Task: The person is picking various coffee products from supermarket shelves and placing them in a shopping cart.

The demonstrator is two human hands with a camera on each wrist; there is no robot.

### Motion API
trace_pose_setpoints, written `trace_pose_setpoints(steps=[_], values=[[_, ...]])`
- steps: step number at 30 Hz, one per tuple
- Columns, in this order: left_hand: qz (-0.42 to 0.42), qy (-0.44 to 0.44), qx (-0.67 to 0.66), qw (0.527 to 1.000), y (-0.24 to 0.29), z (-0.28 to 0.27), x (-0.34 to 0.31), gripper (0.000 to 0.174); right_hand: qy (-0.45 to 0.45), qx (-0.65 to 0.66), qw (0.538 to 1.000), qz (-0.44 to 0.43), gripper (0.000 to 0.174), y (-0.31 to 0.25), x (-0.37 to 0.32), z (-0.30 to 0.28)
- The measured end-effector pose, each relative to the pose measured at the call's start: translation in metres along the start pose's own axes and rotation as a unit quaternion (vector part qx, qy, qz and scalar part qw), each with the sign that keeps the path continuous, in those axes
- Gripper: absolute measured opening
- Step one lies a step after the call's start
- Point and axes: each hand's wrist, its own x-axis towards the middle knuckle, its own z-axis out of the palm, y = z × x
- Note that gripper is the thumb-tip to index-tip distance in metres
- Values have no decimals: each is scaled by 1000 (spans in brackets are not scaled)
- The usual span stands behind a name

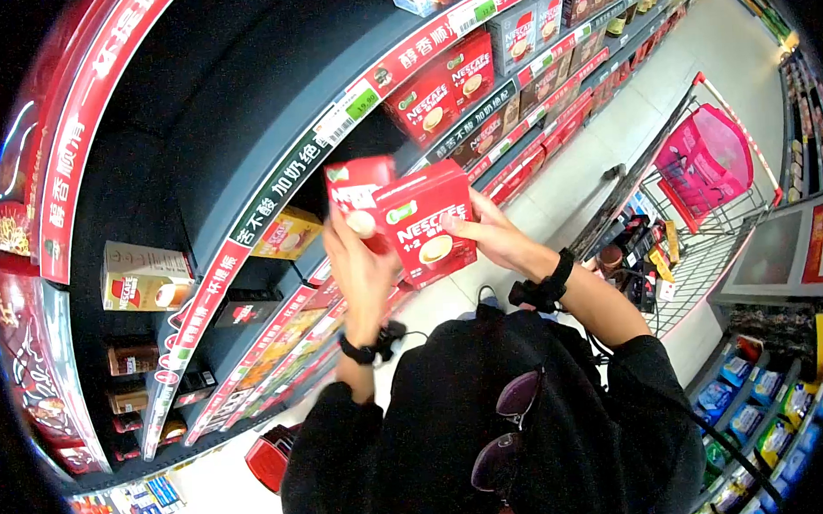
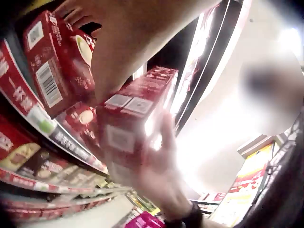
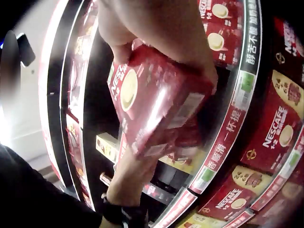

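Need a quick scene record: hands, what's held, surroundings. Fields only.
place: shop aisle, facing shelf
left hand: grips rear box
right hand: grips front box
boxes: both red, Nescafe print; front box overlaps rear box in the head view, contact cannot be told
shelf stock: more red Nescafe boxes on the tier above
cart: on the person's right, packets inside
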Motion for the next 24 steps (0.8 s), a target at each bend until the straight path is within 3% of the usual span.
trace_pose_setpoints(steps=[2, 8, 16, 17, 20, 21, 22, 23, 24], values=[[-22, -35, -22, 999, 19, -2, -20, 117, 20, 73, 996, 48, 64, -1, -8, 3], [126, -109, -87, 982, 40, 15, -25, 120, 62, 137, 988, 40, 68, 4, -56, -27], [302, -199, -137, 922, 76, 34, -14, 91, 208, 184, 960, -32, 68, 8, -99, -58], [315, -199, -152, 915, 84, 32, -11, 77, 233, 183, 955, -28, 69, 4, -104, -60], [208, -287, -310, 882, 78, 41, -3, 62, 269, 186, 943, -53, 65, -4, -117, -69], [163, -233, -297, 911, 74, 47, 6, 49, 276, 198, 939, -54, 62, -5, -120, -72], [131, -190, -280, 932, 61, 58, 20, 50, 291, 207, 933, -56, 59, -4, -123, -74], [132, -109, -260, 950, 42, 74, 38, 57, 281, 231, 930, -52, 58, -4, -126, -76], [78, -86, -258, 959, 32, 81, 57, 68, 271, 254, 927, -49, 56, -3, -129, -79]])
